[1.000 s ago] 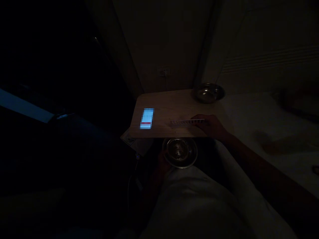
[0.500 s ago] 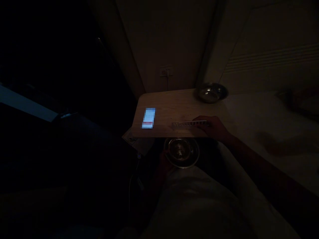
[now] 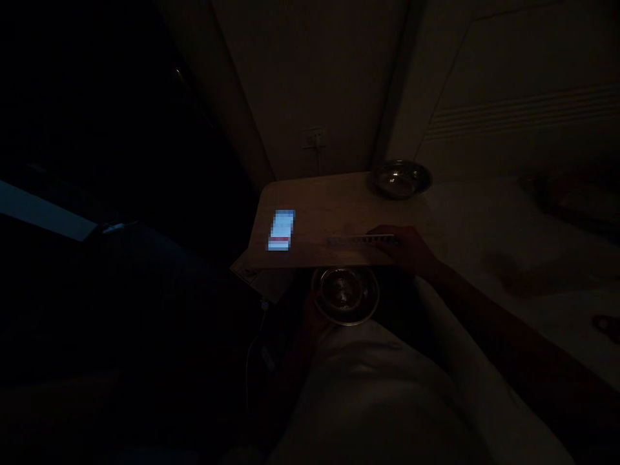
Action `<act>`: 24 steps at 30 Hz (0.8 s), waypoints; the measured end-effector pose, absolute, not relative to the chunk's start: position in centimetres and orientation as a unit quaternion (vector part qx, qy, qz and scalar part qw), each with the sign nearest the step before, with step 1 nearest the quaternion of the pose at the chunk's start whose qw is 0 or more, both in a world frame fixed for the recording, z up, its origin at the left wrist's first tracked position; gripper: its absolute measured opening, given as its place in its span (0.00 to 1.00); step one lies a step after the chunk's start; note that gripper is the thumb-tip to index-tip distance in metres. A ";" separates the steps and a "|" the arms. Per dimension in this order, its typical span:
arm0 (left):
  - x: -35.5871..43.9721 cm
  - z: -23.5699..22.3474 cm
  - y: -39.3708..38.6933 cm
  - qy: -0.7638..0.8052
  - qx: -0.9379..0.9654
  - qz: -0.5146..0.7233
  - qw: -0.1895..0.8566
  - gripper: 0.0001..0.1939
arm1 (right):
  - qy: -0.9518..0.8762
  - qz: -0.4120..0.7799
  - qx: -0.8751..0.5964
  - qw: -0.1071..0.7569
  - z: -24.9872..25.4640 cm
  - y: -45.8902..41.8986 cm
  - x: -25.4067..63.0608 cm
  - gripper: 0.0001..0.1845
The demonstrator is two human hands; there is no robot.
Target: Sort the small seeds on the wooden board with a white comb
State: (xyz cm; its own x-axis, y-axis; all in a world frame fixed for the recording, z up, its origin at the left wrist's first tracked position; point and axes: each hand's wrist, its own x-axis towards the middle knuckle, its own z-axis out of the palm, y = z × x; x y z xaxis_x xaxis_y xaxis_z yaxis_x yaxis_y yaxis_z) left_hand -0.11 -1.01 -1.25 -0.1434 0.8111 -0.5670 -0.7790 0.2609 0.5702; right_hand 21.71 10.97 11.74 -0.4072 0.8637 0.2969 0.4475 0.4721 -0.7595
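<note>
The scene is very dark. My right hand (image 3: 404, 248) is closed on one end of a long, narrow pale strip with a row of dark gaps (image 3: 349, 240); its exact kind is too dim to tell. The strip lies along or just above the near part of the wooden tabletop (image 3: 334, 200). Below the table's front edge, my left hand (image 3: 316, 315) grips the left side of a round metal bowl (image 3: 371, 300). Something dim shows in the bowl's middle, but I cannot make it out. Small dark specks lie on the wood near the strip.
A lit phone (image 3: 281, 230) lies at the table's left. Another metal bowl (image 3: 401, 179) stands at the back right corner. Behind is a wall socket (image 3: 314, 138) with a cable plugged in. A pale surface (image 3: 475, 226) extends to the right, with dark objects on it.
The whole view has shifted slightly, so the table, phone and bowls appear a little further left. Both hands keep their holds, with little visible movement against the table.
</note>
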 end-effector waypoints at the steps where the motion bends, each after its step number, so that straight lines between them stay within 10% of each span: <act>1: -0.1 -1.3 -0.9 0.449 0.014 0.606 0.657 0.14 | -0.785 0.302 -0.416 0.346 11.8 10.9 21.6 0.13; 24: -0.1 -3.3 0.6 0.397 -0.071 0.570 0.716 0.16 | -0.797 0.314 -0.397 0.328 12.0 10.0 21.5 0.12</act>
State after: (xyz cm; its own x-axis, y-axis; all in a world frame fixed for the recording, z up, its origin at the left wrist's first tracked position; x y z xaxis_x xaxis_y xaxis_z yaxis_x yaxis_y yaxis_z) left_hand -0.14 0.57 -3.30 0.0342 0.7593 -0.6499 -0.8727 0.3395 0.3508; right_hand 21.47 10.02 12.01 -0.4686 0.8400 0.2734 0.4273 0.4864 -0.7621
